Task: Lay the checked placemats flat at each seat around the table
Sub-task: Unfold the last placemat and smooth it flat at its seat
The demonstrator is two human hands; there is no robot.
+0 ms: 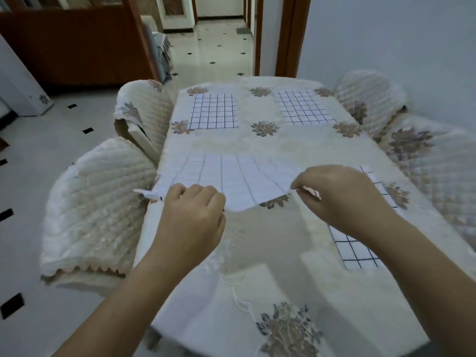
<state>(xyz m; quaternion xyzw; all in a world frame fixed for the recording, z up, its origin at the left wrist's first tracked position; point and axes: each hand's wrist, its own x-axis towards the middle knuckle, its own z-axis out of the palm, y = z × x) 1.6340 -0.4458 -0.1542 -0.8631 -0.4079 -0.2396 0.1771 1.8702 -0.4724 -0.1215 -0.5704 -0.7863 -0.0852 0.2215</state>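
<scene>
white placemats (231, 176) with dark grid lines, cream tablecloth (257, 243) with brownish flower prints, cream quilted chair covers (98, 202).

A cream floral tablecloth (270, 148) is lying smooth, its brown and grey flower motifs showing across it. Four quilted chair covers are sitting round it: one near left (98, 210), one far left (144, 106), one far right (368, 94), one near right (438, 166), the last two bearing the same flowers. A pale tiled floor (51, 140) with small black diamond insets is running back into a hallway (216, 45). A dark wooden partition (77, 47) is standing behind on the left, a wooden door frame (291, 34) is rising beside a plain pale wall (399, 34), and a white cabinet (20, 91) is leaning into view at far left.
</scene>
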